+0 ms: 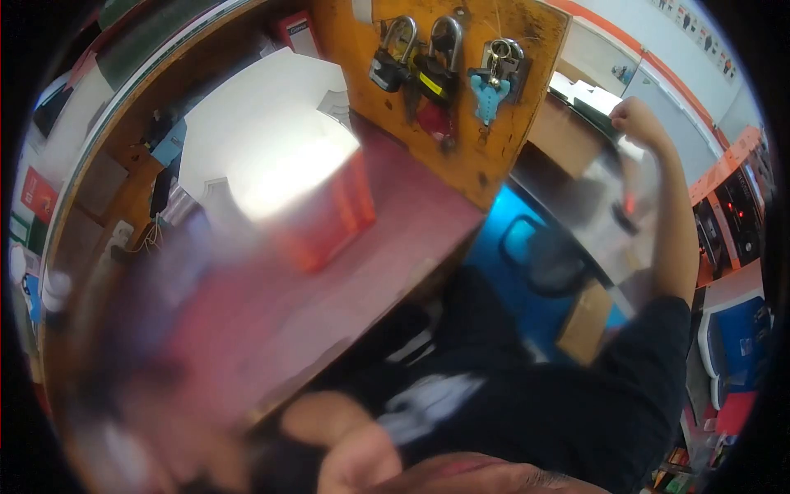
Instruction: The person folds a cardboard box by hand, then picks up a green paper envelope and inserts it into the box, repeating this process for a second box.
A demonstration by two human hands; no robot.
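Note:
My right arm stretches up along the right side, and my right hand (635, 122) has its fingers curled closed beside a dark green edge (594, 117) above an open cardboard box (564, 136). Whatever may lie inside those fingers is hidden. At the bottom my left hand (355, 463) is bent in close to my body, its fingers out of sight. A large white, glare-lit object with a red side (271, 123) stands on the pinkish-red tabletop (403, 222). Padlocks (444, 58) and a light-blue figure keychain (487, 95) hang on the wooden panel (527, 49).
A blue surface with a dark rounded object (555, 259) lies below the grey tabletop (551, 202). Another cardboard box (586, 321) sits near my sleeve. Orange-edged shelving (732, 202) lines the right side. Motion smears the lower left.

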